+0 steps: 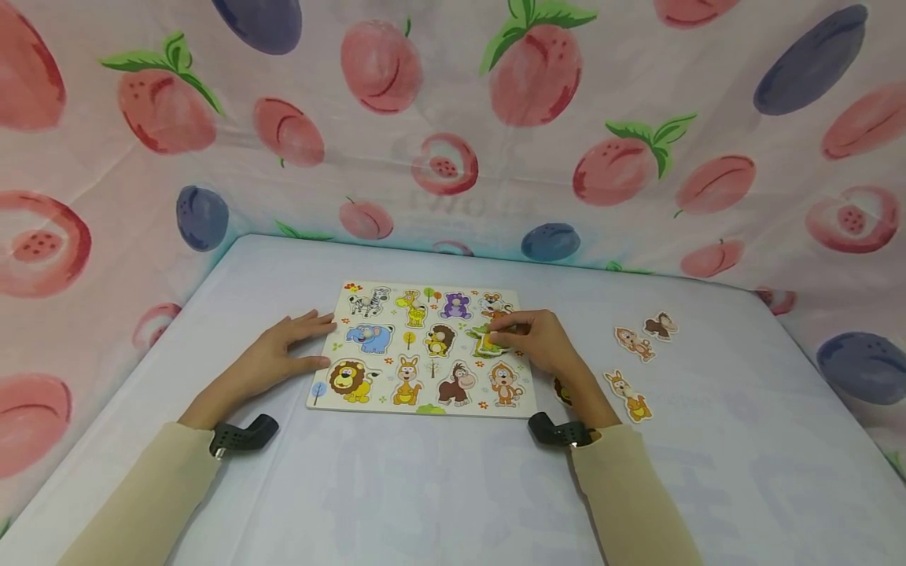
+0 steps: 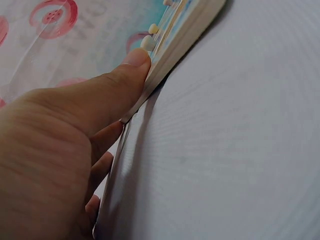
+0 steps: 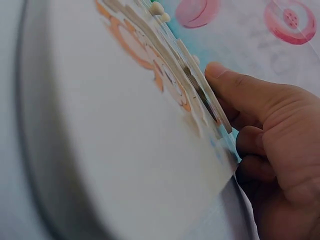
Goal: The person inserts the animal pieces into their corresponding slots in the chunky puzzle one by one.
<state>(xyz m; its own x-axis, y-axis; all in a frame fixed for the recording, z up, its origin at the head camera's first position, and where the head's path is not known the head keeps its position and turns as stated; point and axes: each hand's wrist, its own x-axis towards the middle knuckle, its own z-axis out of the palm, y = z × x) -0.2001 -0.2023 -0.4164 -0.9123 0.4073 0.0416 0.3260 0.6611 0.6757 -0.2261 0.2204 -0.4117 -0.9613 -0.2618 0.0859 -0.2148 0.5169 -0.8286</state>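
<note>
A pale animal puzzle board lies on the table. My left hand rests at its left edge with fingers loosely extended; in the left wrist view the thumb touches the board's edge. Over the board's right side, my right hand pinches a green animal puzzle piece, partly hidden by the fingers. The right wrist view shows that piece tilted above the board, one side raised. Elephant, hedgehog and purple animal pictures show on the board.
Right of the board lie loose kangaroo, monkey and gorilla pieces. A lion-like piece is partly hidden by the right wrist. Fruit-printed cloth rises behind the white-covered table.
</note>
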